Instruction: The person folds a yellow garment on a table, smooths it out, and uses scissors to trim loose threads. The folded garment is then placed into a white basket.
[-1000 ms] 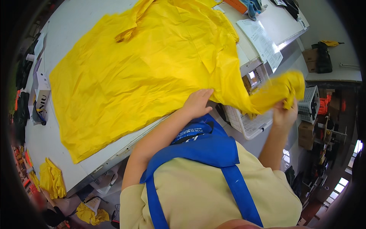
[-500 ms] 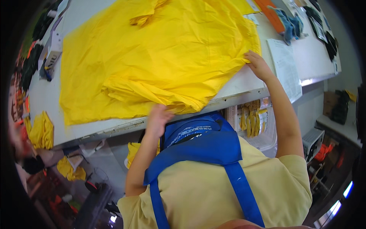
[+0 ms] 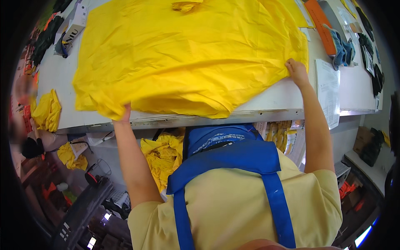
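A large yellow garment point(image 3: 179, 54) of thin, creased fabric is spread over the white worktable point(image 3: 275, 93). At its near left corner my left hand point(image 3: 126, 115) holds the lower edge, the fingers partly covered by the blurred fabric. My right hand point(image 3: 296, 71) is closed in a pinch on the garment's right edge. Between the two hands the near edge sags in a loose fold over the table's front. A small bunched piece of the same yellow fabric point(image 3: 187, 6) lies on top at the far side.
Right of the garment lie printed papers point(image 3: 327, 91), an orange box point(image 3: 320, 27) and a blue cloth point(image 3: 342, 50). A white box point(image 3: 76, 25) and a crumpled yellow cloth point(image 3: 48, 111) lie at the left. Below the table is a yellow heap point(image 3: 163, 156). A person's blurred arm shows at far left.
My left hand has moved left from the garment's near middle and taken hold of its left corner, opening out the bunched fold there. My right hand keeps its grip on the right edge.
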Tool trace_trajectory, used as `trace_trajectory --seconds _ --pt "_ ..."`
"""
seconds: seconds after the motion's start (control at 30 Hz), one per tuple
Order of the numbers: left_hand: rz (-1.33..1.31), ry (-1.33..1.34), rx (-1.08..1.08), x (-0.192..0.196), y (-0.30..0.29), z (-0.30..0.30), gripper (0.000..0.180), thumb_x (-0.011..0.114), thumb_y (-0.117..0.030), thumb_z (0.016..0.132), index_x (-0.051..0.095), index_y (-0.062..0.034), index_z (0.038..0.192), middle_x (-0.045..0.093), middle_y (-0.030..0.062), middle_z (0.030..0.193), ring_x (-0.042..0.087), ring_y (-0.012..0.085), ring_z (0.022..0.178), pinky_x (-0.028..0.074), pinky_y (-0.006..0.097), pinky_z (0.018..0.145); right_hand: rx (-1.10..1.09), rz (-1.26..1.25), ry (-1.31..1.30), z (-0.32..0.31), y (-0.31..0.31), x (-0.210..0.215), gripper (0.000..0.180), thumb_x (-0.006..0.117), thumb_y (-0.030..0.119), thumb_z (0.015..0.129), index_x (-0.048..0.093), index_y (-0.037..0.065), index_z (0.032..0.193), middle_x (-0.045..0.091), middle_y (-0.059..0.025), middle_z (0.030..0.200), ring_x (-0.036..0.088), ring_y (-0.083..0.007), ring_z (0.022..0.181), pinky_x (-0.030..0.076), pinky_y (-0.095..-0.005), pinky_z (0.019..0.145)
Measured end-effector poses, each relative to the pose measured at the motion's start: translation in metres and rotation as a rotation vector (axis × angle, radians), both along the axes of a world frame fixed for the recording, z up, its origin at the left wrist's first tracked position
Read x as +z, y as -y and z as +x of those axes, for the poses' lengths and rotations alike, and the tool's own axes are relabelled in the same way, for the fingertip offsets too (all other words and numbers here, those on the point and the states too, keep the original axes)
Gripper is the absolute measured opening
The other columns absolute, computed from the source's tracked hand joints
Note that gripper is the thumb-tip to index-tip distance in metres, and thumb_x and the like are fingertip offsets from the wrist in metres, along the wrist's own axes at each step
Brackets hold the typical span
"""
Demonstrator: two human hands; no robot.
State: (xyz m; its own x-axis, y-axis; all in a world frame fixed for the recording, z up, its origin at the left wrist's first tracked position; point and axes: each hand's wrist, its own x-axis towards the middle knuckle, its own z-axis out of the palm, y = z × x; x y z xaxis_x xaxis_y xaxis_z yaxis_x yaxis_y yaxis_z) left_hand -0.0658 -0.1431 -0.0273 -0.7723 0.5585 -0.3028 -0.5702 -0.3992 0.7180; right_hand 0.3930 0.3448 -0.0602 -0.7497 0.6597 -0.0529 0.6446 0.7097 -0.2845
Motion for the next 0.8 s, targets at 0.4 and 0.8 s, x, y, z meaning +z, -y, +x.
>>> trace_trajectory --seconds 0.4,0.8 --pt "-0.905 -0.281 -0.152 0.007 0.009 0.003 0.054 0.053 -0.011 0.089 0.033 -0.0114 0.139 0.053 0.0106 0.125 0.054 0.0224 0.108 0.047 0.036 0.086 0.558 -0.179 -0.051 -0.126 0.272 0.030 0.058 0.066 0.044 0.079 0.052 0.020 0.130 0.046 -0.0074 0.138 0.033 -0.0292 0.133 0.020 -0.0512 0.111" --pt "-1.066 -0.923 0.297 -0.005 0.048 0.001 0.037 0.070 -0.020 0.082 0.046 -0.0024 0.104 0.046 0.0115 0.105 0.047 0.0192 0.086 0.043 0.031 0.075 0.064 0.012 0.099 -0.154 0.261 0.006 0.074 0.066 0.046 0.079 0.037 0.020 0.142 0.021 -0.0168 0.152 0.019 -0.0369 0.139 0.013 -0.0609 0.108"
